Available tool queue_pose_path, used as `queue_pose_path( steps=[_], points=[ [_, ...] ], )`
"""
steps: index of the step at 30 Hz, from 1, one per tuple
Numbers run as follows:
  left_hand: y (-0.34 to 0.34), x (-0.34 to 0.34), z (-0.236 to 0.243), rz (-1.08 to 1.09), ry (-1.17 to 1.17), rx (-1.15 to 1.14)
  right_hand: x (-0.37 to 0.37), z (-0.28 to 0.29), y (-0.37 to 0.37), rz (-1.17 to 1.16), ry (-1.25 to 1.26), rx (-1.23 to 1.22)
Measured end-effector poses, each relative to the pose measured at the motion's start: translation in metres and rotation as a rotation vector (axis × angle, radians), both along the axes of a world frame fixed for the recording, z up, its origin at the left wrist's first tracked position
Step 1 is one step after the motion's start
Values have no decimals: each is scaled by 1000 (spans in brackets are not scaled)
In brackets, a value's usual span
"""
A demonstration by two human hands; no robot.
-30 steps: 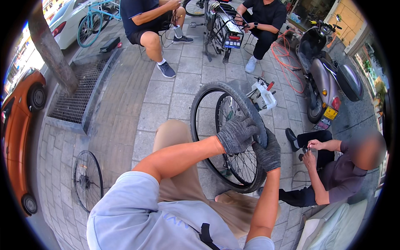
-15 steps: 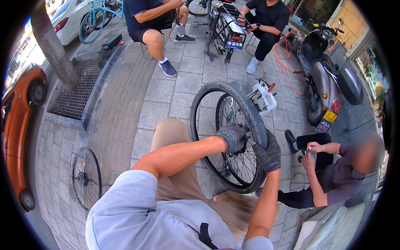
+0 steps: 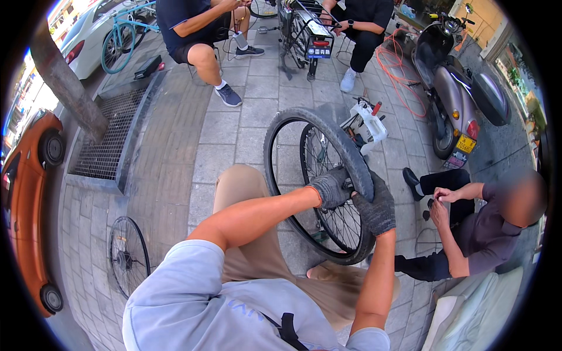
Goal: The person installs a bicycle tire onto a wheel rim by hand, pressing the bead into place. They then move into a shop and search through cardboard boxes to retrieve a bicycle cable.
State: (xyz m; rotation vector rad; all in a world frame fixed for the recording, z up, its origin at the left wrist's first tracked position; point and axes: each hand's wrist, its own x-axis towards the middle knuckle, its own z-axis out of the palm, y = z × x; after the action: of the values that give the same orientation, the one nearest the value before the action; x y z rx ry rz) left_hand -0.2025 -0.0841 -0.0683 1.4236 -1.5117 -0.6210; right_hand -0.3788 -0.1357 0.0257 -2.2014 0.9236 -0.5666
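A bicycle wheel with a black tyre [image 3: 293, 120] stands upright on the paving between my knees. Its tyre hangs partly off the spoked rim [image 3: 336, 219]. My left hand [image 3: 331, 187], in a dark grey glove, grips the tyre and rim at the near right side. Just to the right of it, my right hand [image 3: 376, 206], also gloved, clasps the same stretch of tyre. Both forearms reach in from below.
A second spoked wheel [image 3: 126, 257] lies at lower left. A seated person [image 3: 468, 228] works at the right. A scooter [image 3: 453, 88], orange hose [image 3: 401, 73], white container [image 3: 370, 121], two more seated people and a bicycle stand behind. A tree trunk [image 3: 64, 82] and grate [image 3: 108, 140] are at left.
Both gloved hands have stayed on the right side of the tyre, shifting only slightly along it. The wheel has kept its place.
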Motion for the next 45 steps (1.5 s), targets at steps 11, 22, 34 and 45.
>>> queue_pose_path(
  steps=[11, 22, 34, 45],
  points=[
    [-13, -3, 3, -5, -107, 102, -4, 0, -9, 78, -26, 64],
    [-25, 3, -19, -223, -371, 41, -5, 6, -8, 74, -33, 106],
    [-28, 0, -45, -257, -381, 72, -8, 12, -5, 74, -9, 128],
    [-29, -1, -39, -219, -549, 58, -5, 14, -6, 82, -7, 146]
  ],
)
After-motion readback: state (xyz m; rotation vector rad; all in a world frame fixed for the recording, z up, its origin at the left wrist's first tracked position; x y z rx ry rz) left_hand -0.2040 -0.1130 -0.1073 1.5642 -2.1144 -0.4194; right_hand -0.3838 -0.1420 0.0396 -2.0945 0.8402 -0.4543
